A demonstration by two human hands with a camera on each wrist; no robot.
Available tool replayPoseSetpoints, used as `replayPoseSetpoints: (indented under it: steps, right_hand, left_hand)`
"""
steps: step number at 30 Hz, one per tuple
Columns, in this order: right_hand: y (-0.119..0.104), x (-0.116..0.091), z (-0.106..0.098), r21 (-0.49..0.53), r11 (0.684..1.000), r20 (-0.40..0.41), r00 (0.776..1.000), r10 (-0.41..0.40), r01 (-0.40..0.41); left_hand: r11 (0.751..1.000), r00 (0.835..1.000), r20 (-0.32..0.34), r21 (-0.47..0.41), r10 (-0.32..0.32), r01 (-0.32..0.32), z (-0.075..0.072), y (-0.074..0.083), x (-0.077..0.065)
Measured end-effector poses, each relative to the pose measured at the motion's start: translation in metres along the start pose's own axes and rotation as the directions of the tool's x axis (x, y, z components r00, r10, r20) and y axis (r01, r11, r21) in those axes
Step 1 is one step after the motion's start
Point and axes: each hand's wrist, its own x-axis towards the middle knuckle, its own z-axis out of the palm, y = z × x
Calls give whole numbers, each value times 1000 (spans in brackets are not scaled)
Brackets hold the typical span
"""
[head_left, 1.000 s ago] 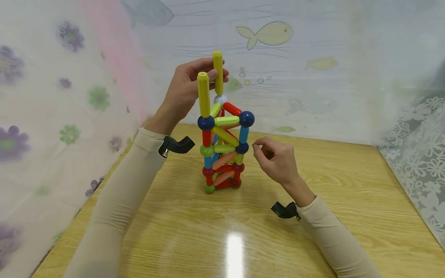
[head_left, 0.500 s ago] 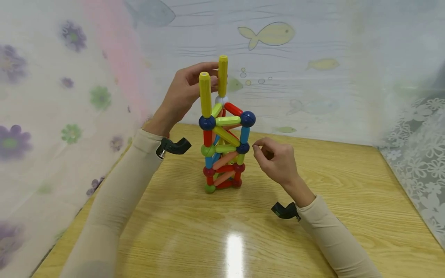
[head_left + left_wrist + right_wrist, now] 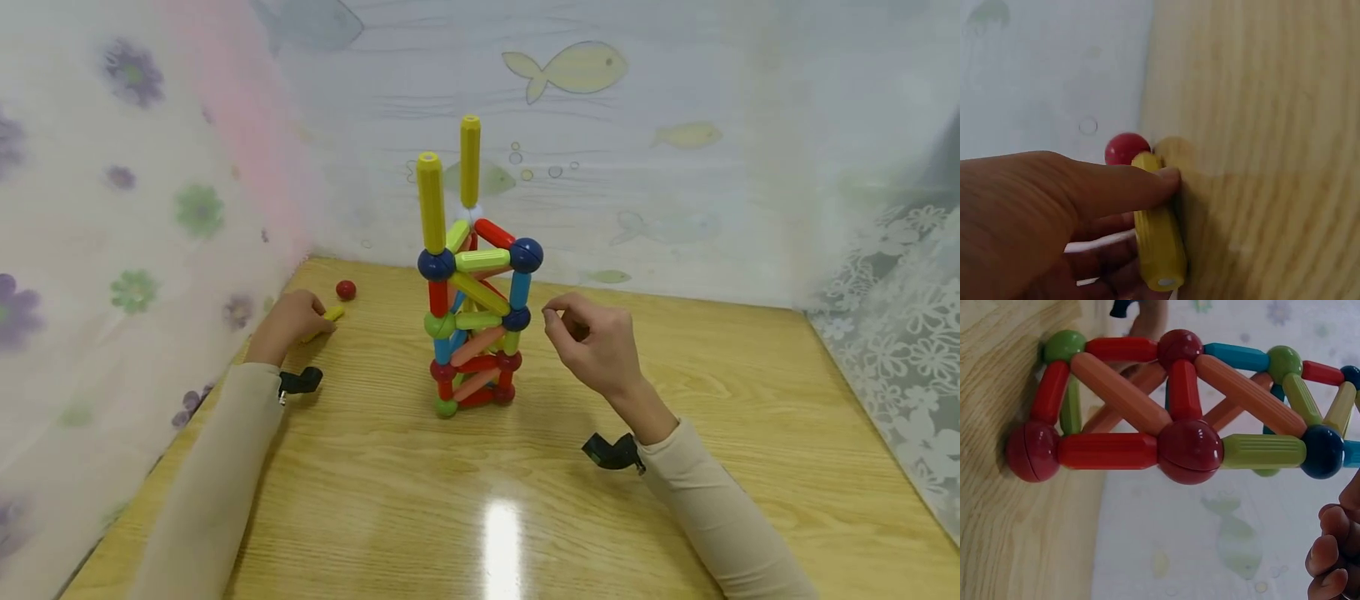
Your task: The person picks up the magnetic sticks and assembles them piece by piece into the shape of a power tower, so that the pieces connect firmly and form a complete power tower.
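My left hand [image 3: 292, 321] is at the left of the table, pinching a yellow magnetic rod [image 3: 1161, 250] between thumb and fingers. Just beyond the rod lies a loose red ball [image 3: 346, 290]. A tower of magnetic rods and balls [image 3: 483, 260] stands upright mid-table. Two yellow rods rise from its top, one on a dark blue ball [image 3: 437, 264], the other on a white ball partly hidden behind it. To the right of the tower my right hand [image 3: 600, 342] is held up with curled fingers, thumb tip against the index finger, apart from the tower and holding nothing.
The wooden table [image 3: 420, 500] meets a fish-patterned curtain [image 3: 675, 192] at the back. A flowered cloth [image 3: 150, 208] runs along the left edge, and lace [image 3: 922, 333] hangs at the right.
My left hand has left the upright yellow rod at the back of the tower, moved down and left, and taken hold of another yellow rod. The right hand stays put.
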Motion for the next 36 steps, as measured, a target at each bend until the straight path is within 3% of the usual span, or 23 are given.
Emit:
replayPoseSetpoints:
  steps: [2, 4, 8, 10, 12, 13, 14, 17, 20, 21, 22, 23, 24, 26, 29, 32, 33, 36]
  right_hand:
    - [0, 1, 0, 1, 1000, 0, 1000, -2, 2]
    - [-1, 2, 0, 3, 1000, 0, 1000, -4, 4]
    - [-1, 3, 0, 5, 1000, 3, 1000, -4, 4]
    - [-1, 3, 0, 8, 1000, 0, 1000, -5, 5]
    - [-1, 3, -1, 8, 1000, -5, 1000, -5, 6]
    - [-2, 3, -1, 7, 1000, -8, 1000, -5, 5]
    - [-2, 4, -1, 5, 1000, -9, 1000, -5, 5]
    - [-2, 4, -2, -3, 1000, -12, 1000, -6, 6]
    - [-2, 4, -3, -7, 1000, -11, 1000, -4, 4]
    - [-2, 4, -4, -9, 1000, -15, 1000, -4, 3]
    - [-3, 4, -4, -15, 1000, -22, 1000, -2, 1]
    - [-3, 5, -5, -17, 1000, -37, 999, -1, 1]
    - [-5, 5, -6, -12, 1000, -63, 998, 4, -5]
    - [-11, 8, -8, 9, 1000, -137, 990, 18, -17]
    - [-27, 17, -12, 87, 996, -264, 964, 5, 19]
    - [-45, 27, -15, 157, 984, -340, 940, -27, 86]
    - [-50, 30, -16, 169, 980, -352, 935, -42, 108]
    - [-59, 36, -16, 187, 974, -360, 931, -55, 130]
  left_hand:
    - [1000, 1000, -4, -18, -24, 24, 3, -9, -3]
    - [999, 1000, -25, -48, -4, 3, 1, -10, -6]
    - [984, 991, -108, -150, 76, -92, -13, 6, -15]
    - [954, 977, -187, -260, 103, -151, -25, 23, -22]
    - [893, 952, -286, -394, 108, -219, -37, 43, -31]
    - [848, 935, -338, -462, 103, -260, -44, 55, -37]
    - [787, 915, -391, -535, 93, -309, -50, 67, -44]
    - [545, 840, -537, -681, 83, -489, -68, 102, -66]
    - [294, 758, -643, -708, 106, -642, -82, 136, -93]
    - [234, 734, -669, -699, 118, -675, -84, 146, -101]
    - [191, 712, -690, -687, 129, -701, -86, 156, -111]
    - [163, 685, -715, -666, 141, -728, -86, 166, -120]
    - [146, 662, -733, -646, 157, -749, -85, 175, -129]
    - [152, 632, -750, -614, 195, -775, -80, 191, -147]
    - [234, 610, -738, -564, 289, -792, -68, 209, -170]
    - [286, 609, -687, -538, 397, -793, -58, 220, -180]
    - [292, 600, -677, -525, 425, -799, -55, 223, -180]
    - [274, 565, -664, -498, 489, -823, -48, 229, -178]
